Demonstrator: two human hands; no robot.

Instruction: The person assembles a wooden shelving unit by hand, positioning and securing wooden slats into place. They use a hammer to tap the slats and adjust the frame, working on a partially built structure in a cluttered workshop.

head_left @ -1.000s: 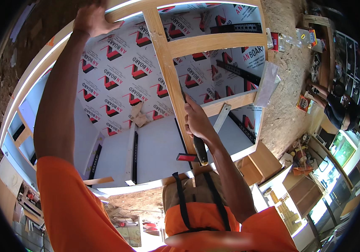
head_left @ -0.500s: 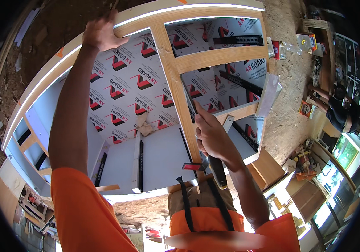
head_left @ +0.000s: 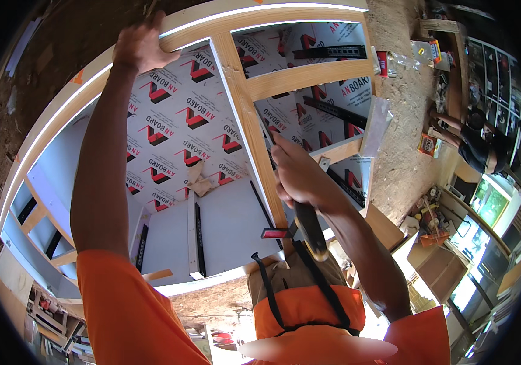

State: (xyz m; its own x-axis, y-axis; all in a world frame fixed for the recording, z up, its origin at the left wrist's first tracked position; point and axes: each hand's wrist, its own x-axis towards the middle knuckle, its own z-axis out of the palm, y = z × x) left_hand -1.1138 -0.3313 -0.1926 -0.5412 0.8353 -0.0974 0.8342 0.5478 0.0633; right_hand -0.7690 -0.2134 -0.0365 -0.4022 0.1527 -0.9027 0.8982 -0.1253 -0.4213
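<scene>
A large cabinet carcass with a pale wooden face frame lies in front of me. My left hand [head_left: 143, 45] is at its far edge, gripping the wooden rail [head_left: 202, 29] with the thumb stretched along the inner side; a thin stick pokes up by the fingertips. In my right hand [head_left: 300, 170], beside the middle upright [head_left: 243, 115], is a black-handled tool [head_left: 310, 230] with a yellowish butt end pointing back at me. Its working end is mostly hidden by hand and frame. A red-and-black tool [head_left: 276, 233] sits at the upright's near end.
Black drawer slides [head_left: 336, 111] line the compartments. A wood scrap [head_left: 198, 182] lies inside the cabinet. A short board [head_left: 375, 128] rests across the right edge. To the right are packets [head_left: 429, 145] on the dirt floor, a co-worker [head_left: 479, 146] and a tool box [head_left: 434, 234].
The whole view has shifted slightly, moving the cabinet left in the picture. My right hand still holds the black-handled tool beside the upright; my left hand stays on the rail.
</scene>
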